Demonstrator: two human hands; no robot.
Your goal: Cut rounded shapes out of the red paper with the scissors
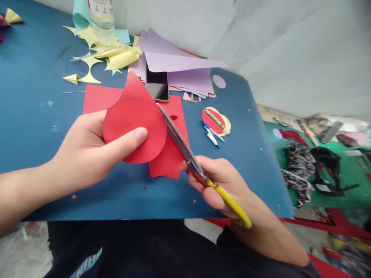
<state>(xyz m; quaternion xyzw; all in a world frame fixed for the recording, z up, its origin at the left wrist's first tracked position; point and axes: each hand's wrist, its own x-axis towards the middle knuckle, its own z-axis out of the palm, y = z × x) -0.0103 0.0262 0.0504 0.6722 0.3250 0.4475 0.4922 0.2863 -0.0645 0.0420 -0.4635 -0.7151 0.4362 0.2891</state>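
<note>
L hand [94, 148] is pinching red paper [130, 116] over blue table [240, 154], thumb on top, prob. steadying it; R hand [222, 175] is gripping scissors [189, 155] by handles, tips lying at paper's R edge, prob. aligning w/ outline.

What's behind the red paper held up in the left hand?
Around the held paper, more red paper shows on the blue table. Most fingers of the left hand and whatever else lies directly behind are covered.

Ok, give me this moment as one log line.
left hand: grips red paper; right hand: holds scissors at the paper's edge; on table: phone, compass, bottle
</note>
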